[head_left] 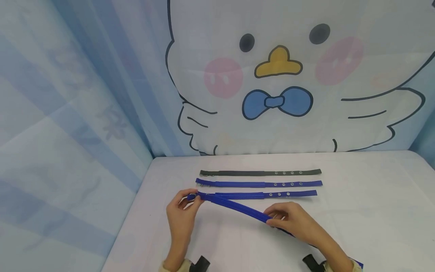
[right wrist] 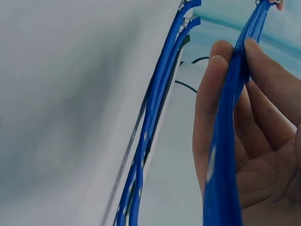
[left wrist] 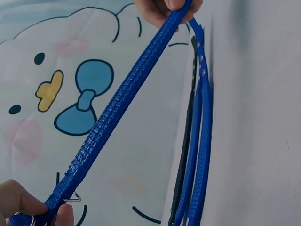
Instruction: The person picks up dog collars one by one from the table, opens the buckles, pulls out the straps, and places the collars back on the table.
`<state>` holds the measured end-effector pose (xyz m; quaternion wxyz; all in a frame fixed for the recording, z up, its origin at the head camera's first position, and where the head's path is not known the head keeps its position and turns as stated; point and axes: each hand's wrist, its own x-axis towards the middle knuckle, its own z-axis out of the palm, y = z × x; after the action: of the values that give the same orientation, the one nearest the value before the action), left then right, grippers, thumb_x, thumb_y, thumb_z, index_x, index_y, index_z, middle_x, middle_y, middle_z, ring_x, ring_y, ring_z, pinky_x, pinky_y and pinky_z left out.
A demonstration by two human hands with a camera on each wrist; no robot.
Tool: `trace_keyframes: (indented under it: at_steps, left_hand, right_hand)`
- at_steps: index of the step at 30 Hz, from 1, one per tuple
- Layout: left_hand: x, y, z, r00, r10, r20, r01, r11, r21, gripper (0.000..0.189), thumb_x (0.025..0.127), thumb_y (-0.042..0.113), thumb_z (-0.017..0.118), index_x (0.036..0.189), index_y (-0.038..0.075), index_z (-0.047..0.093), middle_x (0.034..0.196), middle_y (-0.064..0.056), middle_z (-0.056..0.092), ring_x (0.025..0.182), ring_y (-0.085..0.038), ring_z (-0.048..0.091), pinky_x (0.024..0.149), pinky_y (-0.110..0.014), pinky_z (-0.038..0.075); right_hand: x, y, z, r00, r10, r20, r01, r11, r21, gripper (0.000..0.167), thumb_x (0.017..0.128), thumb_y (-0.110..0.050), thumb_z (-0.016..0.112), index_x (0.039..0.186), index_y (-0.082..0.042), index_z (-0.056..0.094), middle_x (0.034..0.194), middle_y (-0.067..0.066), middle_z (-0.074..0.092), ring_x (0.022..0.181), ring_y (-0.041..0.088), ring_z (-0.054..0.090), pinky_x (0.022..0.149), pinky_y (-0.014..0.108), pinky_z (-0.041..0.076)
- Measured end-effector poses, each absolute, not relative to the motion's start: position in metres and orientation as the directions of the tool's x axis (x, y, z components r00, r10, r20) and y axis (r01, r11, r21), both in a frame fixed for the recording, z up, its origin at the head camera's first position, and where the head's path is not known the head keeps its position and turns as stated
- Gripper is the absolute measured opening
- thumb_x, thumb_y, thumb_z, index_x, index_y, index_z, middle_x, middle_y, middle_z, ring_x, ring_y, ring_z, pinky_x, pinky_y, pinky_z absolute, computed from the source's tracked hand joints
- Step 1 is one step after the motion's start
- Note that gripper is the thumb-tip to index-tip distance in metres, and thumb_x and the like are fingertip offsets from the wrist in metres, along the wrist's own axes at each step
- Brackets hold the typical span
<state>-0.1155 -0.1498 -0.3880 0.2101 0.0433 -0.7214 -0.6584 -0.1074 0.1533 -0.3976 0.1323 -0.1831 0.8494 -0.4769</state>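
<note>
A blue collar with metal eyelets is stretched between the two hands, slanting down to the right above the white table. My left hand pinches its buckle end between thumb and fingers; a metal ring hangs beside the thumb. Partway along the strap, my right hand grips it between thumb and fingertips, and the free end trails past the right wrist. Behind the hands lie a second blue collar, a third blue collar and a dark green collar, roughly parallel with their eyelets to the right.
The white table reaches back to a curtain printed with a cartoon bird. Another pale blue curtain hangs along the left side. Black wrist devices sit at both sleeves.
</note>
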Motion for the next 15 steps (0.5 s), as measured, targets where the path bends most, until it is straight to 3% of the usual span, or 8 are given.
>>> trace_keyframes:
  at_steps: [4, 15]
  left_hand:
    - [-0.117, -0.155, -0.391, -0.912, -0.357, 0.201, 0.170, 0.117, 0.979, 0.019, 0.083, -0.014, 0.067, 0.101, -0.009, 0.068, 0.101, -0.021, 0.067, 0.078, -0.018, 0.072, 0.073, -0.028, 0.061]
    - [-0.122, -0.172, -0.400, -0.911, -0.394, 0.122, 0.091, 0.096, 0.991, 0.024, 0.090, 0.004, 0.072, 0.113, -0.002, 0.070, 0.100, -0.022, 0.069, 0.077, -0.018, 0.075, 0.074, -0.026, 0.061]
  right_hand:
    - [-0.107, 0.163, -0.398, -0.901, -0.431, -0.058, -0.181, 0.493, -0.851, 0.026, 0.089, -0.025, 0.075, 0.107, -0.007, 0.073, 0.085, -0.005, 0.069, 0.074, 0.005, 0.061, 0.066, 0.023, 0.055]
    - [-0.107, 0.191, -0.406, -0.894, -0.432, -0.118, -0.140, 0.521, -0.842, 0.028, 0.087, -0.027, 0.076, 0.106, -0.006, 0.072, 0.088, -0.003, 0.071, 0.075, 0.005, 0.064, 0.067, 0.022, 0.056]
